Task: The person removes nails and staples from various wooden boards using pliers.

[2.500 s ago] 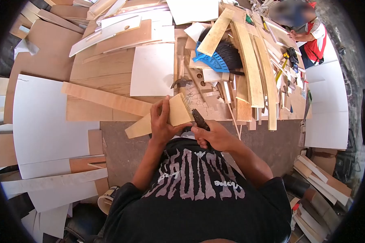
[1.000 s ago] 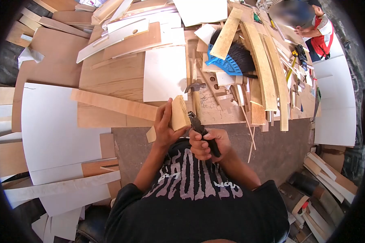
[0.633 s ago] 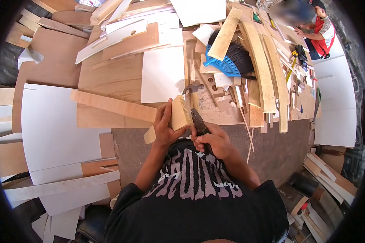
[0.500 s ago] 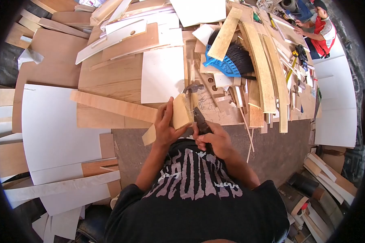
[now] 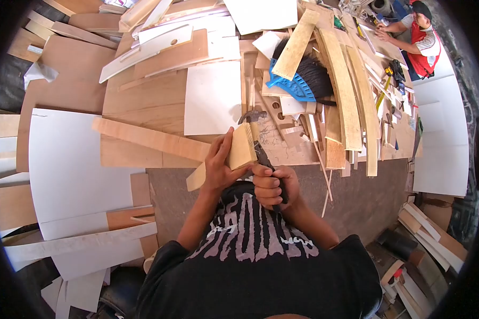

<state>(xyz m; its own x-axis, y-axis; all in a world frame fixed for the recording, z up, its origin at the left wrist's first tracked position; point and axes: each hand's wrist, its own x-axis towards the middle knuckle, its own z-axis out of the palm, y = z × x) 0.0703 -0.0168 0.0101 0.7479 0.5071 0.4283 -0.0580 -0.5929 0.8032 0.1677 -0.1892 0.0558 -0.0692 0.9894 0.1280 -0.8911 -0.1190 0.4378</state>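
My left hand point(image 5: 218, 166) is closed around a pale wooden piece point(image 5: 241, 146), thumb on the near side and fingers along its left. The piece is held up in front of my chest. In my right hand point(image 5: 275, 186) is a claw hammer point(image 5: 263, 155), its dark grip wrapped by my fingers. The hammer's metal head lies at the far end of the wood, partly behind it. Whether the claw bites on a nail cannot be made out. Behind my left hand runs a long thin plank point(image 5: 149, 139) on the table.
Stacked boards point(image 5: 346, 95) and a blue brush point(image 5: 298, 85) with black bristles lie on the table ahead. A white panel point(image 5: 213, 101) rests at its middle. More panels point(image 5: 80, 170) lean at left. A person point(image 5: 423, 45) in red works at far right.
My right hand has shifted its grip on the hammer, now with the fingers wrapped round the handle lower and nearer my chest. The wooden piece has barely moved.
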